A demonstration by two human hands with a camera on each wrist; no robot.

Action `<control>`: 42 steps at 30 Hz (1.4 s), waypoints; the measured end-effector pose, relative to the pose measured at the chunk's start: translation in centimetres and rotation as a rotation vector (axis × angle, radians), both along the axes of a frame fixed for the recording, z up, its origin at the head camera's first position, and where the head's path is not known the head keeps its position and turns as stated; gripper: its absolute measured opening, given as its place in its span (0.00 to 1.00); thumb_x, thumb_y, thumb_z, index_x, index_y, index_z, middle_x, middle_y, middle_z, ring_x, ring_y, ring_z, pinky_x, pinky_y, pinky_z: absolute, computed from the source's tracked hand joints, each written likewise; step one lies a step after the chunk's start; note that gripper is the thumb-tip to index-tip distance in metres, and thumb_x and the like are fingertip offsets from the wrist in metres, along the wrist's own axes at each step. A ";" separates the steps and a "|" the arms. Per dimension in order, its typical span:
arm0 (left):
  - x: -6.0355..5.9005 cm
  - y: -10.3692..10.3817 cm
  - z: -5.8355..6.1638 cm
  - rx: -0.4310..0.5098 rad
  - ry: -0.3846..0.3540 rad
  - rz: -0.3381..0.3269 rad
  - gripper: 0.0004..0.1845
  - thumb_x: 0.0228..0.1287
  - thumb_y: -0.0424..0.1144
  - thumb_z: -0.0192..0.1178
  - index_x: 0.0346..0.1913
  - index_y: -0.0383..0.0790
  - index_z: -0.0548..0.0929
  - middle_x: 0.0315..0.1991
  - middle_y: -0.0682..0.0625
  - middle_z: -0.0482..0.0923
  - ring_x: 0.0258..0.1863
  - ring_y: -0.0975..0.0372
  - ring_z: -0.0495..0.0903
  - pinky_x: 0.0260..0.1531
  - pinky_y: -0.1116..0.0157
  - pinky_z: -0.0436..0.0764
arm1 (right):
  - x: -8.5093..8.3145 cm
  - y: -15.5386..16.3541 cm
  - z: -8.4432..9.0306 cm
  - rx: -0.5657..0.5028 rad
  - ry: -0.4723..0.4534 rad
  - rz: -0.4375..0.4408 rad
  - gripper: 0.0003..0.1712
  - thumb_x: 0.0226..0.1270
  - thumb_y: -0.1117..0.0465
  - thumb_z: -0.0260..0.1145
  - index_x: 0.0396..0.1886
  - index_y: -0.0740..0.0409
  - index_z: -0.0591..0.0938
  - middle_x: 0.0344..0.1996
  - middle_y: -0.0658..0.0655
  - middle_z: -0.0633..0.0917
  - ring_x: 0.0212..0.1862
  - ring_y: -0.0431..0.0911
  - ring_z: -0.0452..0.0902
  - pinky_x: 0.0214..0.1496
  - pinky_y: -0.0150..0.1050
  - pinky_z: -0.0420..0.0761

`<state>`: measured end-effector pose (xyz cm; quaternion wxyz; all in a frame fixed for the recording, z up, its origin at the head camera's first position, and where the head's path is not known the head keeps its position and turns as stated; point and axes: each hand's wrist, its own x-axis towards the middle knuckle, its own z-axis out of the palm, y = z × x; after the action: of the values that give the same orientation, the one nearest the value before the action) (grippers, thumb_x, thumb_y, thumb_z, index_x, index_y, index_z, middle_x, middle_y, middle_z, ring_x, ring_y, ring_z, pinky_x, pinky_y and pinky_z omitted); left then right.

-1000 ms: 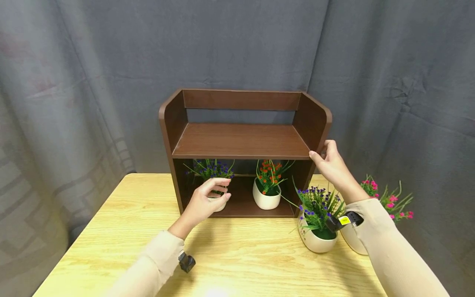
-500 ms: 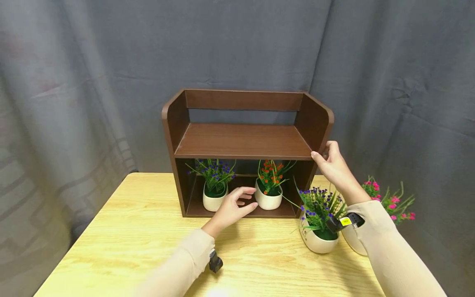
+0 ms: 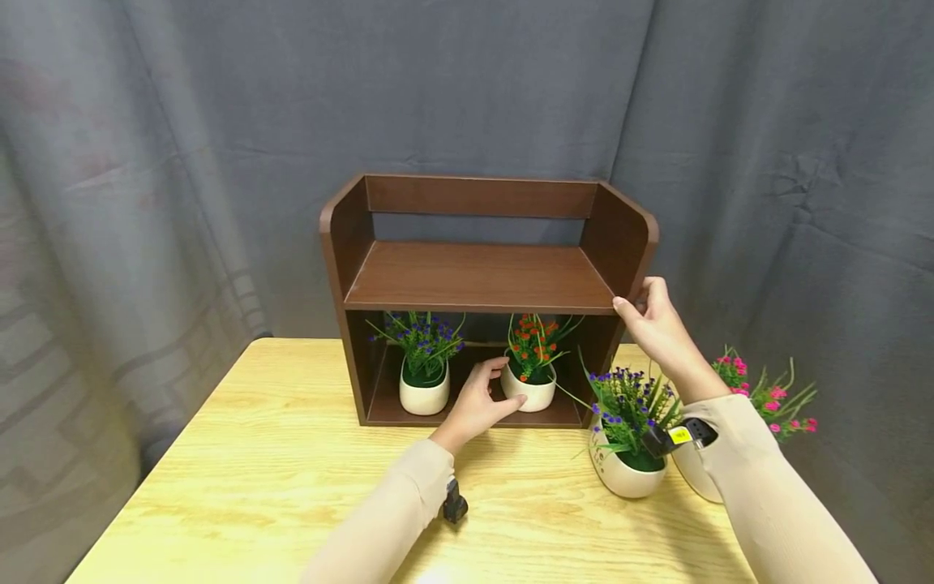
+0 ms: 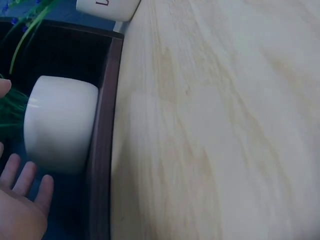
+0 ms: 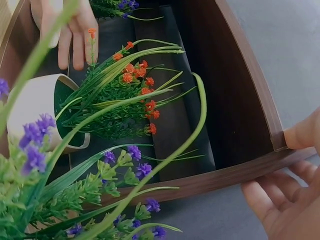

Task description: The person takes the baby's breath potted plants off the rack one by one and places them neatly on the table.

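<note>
In the head view, my left hand reaches into the lower level of a brown wooden shelf. Its thumb and fingers are spread at the left side of a white flowerpot with orange flowers. The left wrist view shows those relaxed fingers just beside the pot's wall. My right hand grips the front edge of the shelf's right side panel, thumb at the front and fingers on the outer side. A second white flowerpot, with purple flowers, sits at the left of the same level.
On the table, right of the shelf, stands another white flowerpot with purple flowers. Behind it, partly hidden by the right forearm, is a flowerpot with pink flowers. Grey curtains hang behind and at both sides.
My left hand has moved right, from the purple-flowered pot on the shelf to the orange-flowered one. My right hand keeps its grip on the side panel.
</note>
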<state>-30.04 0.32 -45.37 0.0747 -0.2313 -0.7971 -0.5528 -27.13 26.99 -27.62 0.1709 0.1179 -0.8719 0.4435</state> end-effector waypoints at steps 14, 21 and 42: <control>-1.9 1.3 -1.0 -0.019 -0.177 0.028 0.56 0.58 0.53 0.72 0.80 0.41 0.49 0.75 0.39 0.54 0.73 0.46 0.58 0.66 0.46 0.65 | -0.2 0.1 -0.1 -0.001 0.007 -0.004 0.27 0.80 0.55 0.52 0.62 0.71 0.56 0.40 0.62 0.67 0.39 0.50 0.63 0.38 0.38 0.65; -3.1 2.0 -0.5 -0.075 -0.173 0.042 0.61 0.52 0.54 0.76 0.80 0.44 0.47 0.74 0.40 0.55 0.73 0.48 0.58 0.66 0.47 0.65 | -0.4 0.2 -0.1 0.010 0.021 -0.013 0.26 0.79 0.55 0.52 0.62 0.70 0.57 0.38 0.60 0.67 0.36 0.48 0.63 0.35 0.37 0.65; -4.0 4.0 -1.1 -0.132 -0.097 0.127 0.67 0.42 0.50 0.81 0.79 0.38 0.48 0.73 0.41 0.61 0.70 0.49 0.63 0.68 0.53 0.64 | -0.1 0.0 -0.3 0.003 0.006 -0.020 0.27 0.80 0.53 0.52 0.63 0.70 0.57 0.39 0.62 0.67 0.37 0.50 0.63 0.36 0.38 0.65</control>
<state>-34.03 4.28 -46.49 0.0554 -0.1576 -0.8476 -0.5037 -27.27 27.03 -27.89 0.1777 0.1108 -0.8731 0.4402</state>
